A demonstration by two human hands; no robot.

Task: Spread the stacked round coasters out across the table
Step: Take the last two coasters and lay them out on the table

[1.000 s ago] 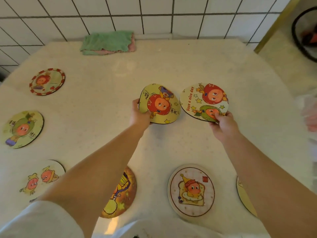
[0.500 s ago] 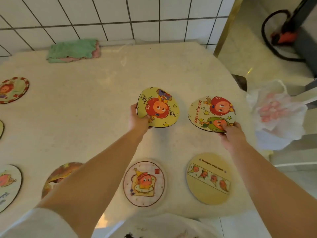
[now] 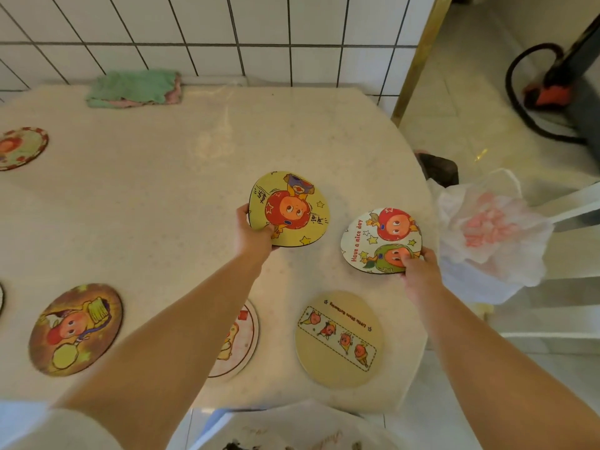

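My left hand (image 3: 251, 233) grips a yellow round coaster (image 3: 292, 206) with a red cartoon face, held tilted above the table. My right hand (image 3: 417, 271) pinches the near edge of a white "Have a nice day" coaster (image 3: 378, 237), low over the table near its right edge. Other coasters lie flat: a tan one with a row of small figures (image 3: 337, 339), a white one (image 3: 240, 339) partly hidden under my left forearm, a brown one (image 3: 76, 329), and a red-rimmed one (image 3: 21, 147) at far left.
The pale table (image 3: 162, 206) ends in a rounded right edge beside the white coaster. A folded green cloth (image 3: 133, 89) lies at the back by the tiled wall. A white plastic bag (image 3: 490, 235) hangs off the right side. A black hose (image 3: 526, 102) lies on the floor.
The view has swung to the right. My right hand has carried the white coaster rightward and lower, away from the yellow one. My left hand still holds its coaster in about the same place.
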